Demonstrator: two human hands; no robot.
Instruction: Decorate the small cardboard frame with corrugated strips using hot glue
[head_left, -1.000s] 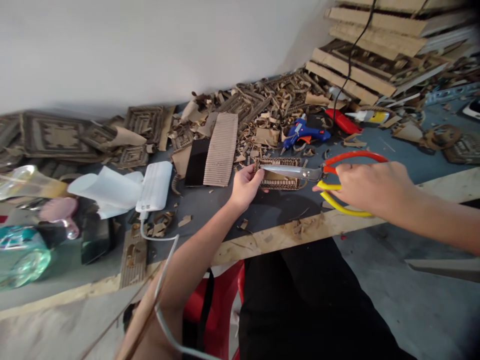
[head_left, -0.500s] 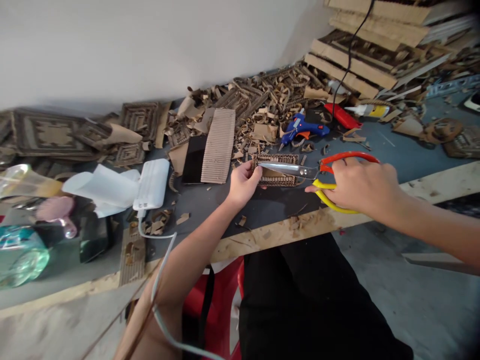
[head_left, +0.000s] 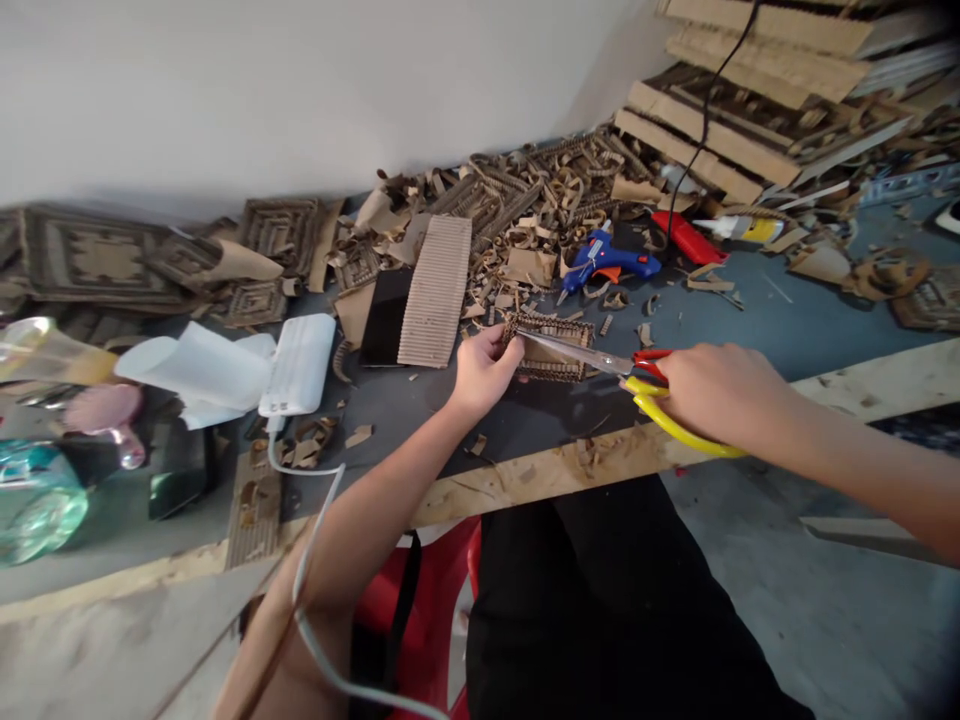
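My left hand (head_left: 486,370) pinches the left end of a small rectangular frame (head_left: 551,372) of corrugated cardboard strips, near the table's front edge. In my right hand (head_left: 716,390) is a pair of scissors (head_left: 656,396) with one red and one yellow handle. The blades point left across the frame, and their tips reach its left end close to my left thumb. They look nearly closed; whether a strip lies between the tips is too small to tell. Just left of my left hand lies a ribbed cardboard piece (head_left: 435,290) on a black flat object (head_left: 384,318).
Behind the frame lie a blue glue gun (head_left: 611,262), a red object (head_left: 690,238) and a glue bottle (head_left: 742,229). Cardboard scraps (head_left: 525,235) heap along the wall. A white power bank (head_left: 298,365) trails a cable (head_left: 307,472) past my left arm. A pink hairbrush (head_left: 105,410) is farther left.
The scissors' handles have come together and tilted lower at the right, with the tips staying by my left thumb. My left hand still holds the frame, which has turned slightly.
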